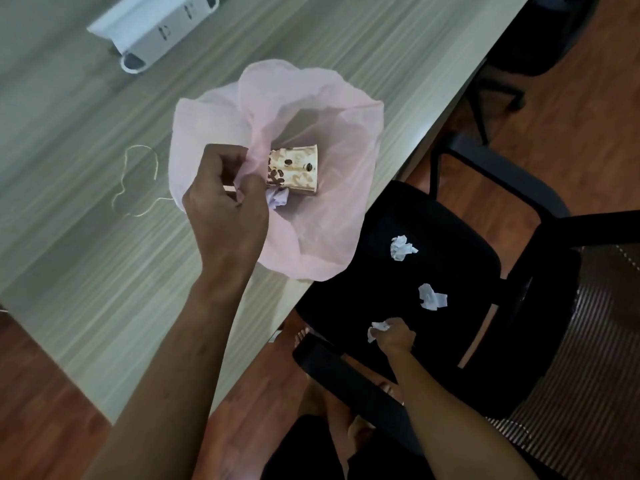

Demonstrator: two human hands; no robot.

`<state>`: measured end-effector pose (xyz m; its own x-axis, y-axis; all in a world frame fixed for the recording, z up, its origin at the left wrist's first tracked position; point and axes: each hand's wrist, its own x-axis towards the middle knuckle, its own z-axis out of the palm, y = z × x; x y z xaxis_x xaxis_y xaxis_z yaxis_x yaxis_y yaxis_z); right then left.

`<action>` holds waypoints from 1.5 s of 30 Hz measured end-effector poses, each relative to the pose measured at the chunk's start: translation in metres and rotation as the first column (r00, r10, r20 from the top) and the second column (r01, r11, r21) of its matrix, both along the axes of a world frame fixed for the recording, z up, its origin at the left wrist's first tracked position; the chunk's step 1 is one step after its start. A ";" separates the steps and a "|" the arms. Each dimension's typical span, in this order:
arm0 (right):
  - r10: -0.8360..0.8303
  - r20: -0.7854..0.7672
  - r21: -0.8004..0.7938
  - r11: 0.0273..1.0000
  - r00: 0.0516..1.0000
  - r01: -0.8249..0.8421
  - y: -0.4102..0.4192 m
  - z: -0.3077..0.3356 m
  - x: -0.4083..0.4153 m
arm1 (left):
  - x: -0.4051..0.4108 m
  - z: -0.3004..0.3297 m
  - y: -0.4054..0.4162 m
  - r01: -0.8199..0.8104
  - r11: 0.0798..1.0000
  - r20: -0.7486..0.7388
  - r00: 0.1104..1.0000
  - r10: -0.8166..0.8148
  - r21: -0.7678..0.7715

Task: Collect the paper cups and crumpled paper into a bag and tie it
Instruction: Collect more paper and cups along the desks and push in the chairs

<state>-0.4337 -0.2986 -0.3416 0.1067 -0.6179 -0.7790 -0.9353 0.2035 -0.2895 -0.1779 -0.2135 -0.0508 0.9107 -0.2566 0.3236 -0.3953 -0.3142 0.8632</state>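
A thin pink plastic bag (322, 109) stands open on the table, overhanging its right edge. Inside lie a paper cup (294, 169) printed with coffee beans, on its side, and a crumpled paper (278, 199). My left hand (225, 199) pinches the bag's near-left rim. My right hand (396, 336) is down on the black chair seat (460, 271), closed around a crumpled white paper (377, 329). Two more crumpled papers (401, 247) (432, 297) lie on the seat beyond it. A loose piece of string (138, 181) lies on the table left of the bag.
The grey wood-grain table (104, 254) holds a white box-like object (152, 26) at the back. A second dark chair (530, 39) stands at the top right. The chair's armrest (346, 382) runs under my right forearm. Below is a reddish wooden floor (588, 140).
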 end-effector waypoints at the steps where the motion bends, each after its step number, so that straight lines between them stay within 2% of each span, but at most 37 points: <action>1: -0.022 0.000 -0.022 1.000 1.000 0.022 -0.001 0.000 0.000 | 0.003 0.000 0.000 -0.002 1.000 0.003 1.000 0.002 -0.003; 6: 0.019 -0.017 -0.091 0.996 1.000 -0.021 -0.008 0.014 0.012 | 0.011 -0.001 0.000 0.000 1.000 -0.026 1.000 0.000 -0.006; 8: -0.058 0.032 -0.090 0.994 0.998 0.061 -0.014 0.029 0.021 | 0.012 -0.001 0.001 0.001 1.000 -0.034 0.999 -0.001 -0.001; 11: -0.249 0.193 -0.106 0.956 0.949 0.272 -0.027 0.059 0.041 | 0.013 -0.001 0.004 -0.017 1.000 -0.039 0.999 0.018 0.024; 15: -0.428 0.460 -0.108 0.843 0.778 0.527 -0.057 0.121 0.068 | 0.018 0.006 0.014 -0.074 0.997 -0.018 0.997 0.075 0.027; 17: -0.454 0.611 -0.096 0.771 0.649 0.630 -0.075 0.165 0.081 | 0.022 0.013 0.019 -0.119 0.993 -0.006 0.993 0.119 0.024; 19: -0.383 0.757 -0.110 0.724 0.530 0.681 -0.090 0.212 0.097 | 0.027 0.021 0.022 -0.190 0.981 0.004 0.982 0.190 0.027; 21: -0.211 0.845 -0.197 0.730 0.491 0.654 -0.092 0.255 0.116 | 0.031 0.028 0.024 -0.241 0.970 0.030 0.970 0.241 0.030; 23: -0.018 0.852 -0.320 0.772 0.523 0.549 -0.082 0.284 0.141 | 0.034 0.032 0.024 -0.232 0.973 0.053 0.972 0.230 0.023; 24: 0.077 0.833 -0.364 0.822 0.548 0.437 -0.074 0.295 0.156 | 0.035 0.033 0.022 -0.212 0.977 0.062 0.976 0.210 0.022; 26: 0.250 0.766 -0.331 0.943 0.592 0.030 -0.057 0.311 0.181 | 0.036 0.035 0.018 -0.168 0.986 0.071 0.983 0.167 0.019; 27: 0.352 0.707 -0.302 0.935 0.614 -0.187 -0.051 0.315 0.190 | 0.035 0.036 0.015 -0.155 0.988 0.074 0.985 0.154 0.018; 28: 0.423 0.654 -0.289 0.906 0.628 -0.309 -0.049 0.317 0.194 | 0.034 0.036 0.012 -0.149 0.989 0.080 0.986 0.147 0.017; 29: 0.446 0.630 -0.307 0.895 0.636 -0.324 -0.050 0.317 0.195 | 0.033 0.036 0.010 -0.144 0.989 0.083 0.986 0.142 0.016; 30: 0.422 0.644 -0.326 0.906 0.639 -0.270 -0.054 0.315 0.193 | 0.032 0.036 0.007 -0.137 0.991 0.079 0.988 0.135 0.014; 33: 0.268 0.717 -0.352 0.936 0.643 0.002 -0.070 0.303 0.177 | 0.027 0.033 -0.002 -0.087 0.996 0.066 0.994 0.086 0.014; 37: 0.045 0.652 -0.437 0.838 0.757 0.327 -0.090 0.255 0.141 | 0.020 0.022 -0.016 -0.030 0.999 0.030 0.999 0.029 0.039; 39: -0.087 0.607 -0.429 0.801 0.790 0.418 -0.097 0.215 0.120 | 0.017 0.016 -0.023 0.008 0.999 0.021 1.000 -0.009 0.049; 41: -0.175 0.517 -0.404 0.813 0.838 0.419 -0.098 0.170 0.098 | 0.012 0.010 -0.031 0.053 0.997 0.037 0.998 -0.055 0.059; 45: -0.181 0.181 -0.339 0.911 0.967 0.234 -0.093 0.087 0.056 | 0.002 -0.001 -0.043 0.099 0.994 0.020 0.995 -0.100 0.037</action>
<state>-0.3781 -0.3916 -0.2544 0.0395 -0.8705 -0.4905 -0.8264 0.2475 -0.5058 -0.1764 -0.2567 -0.0515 0.8727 -0.3576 0.3324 -0.4450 -0.3026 0.8429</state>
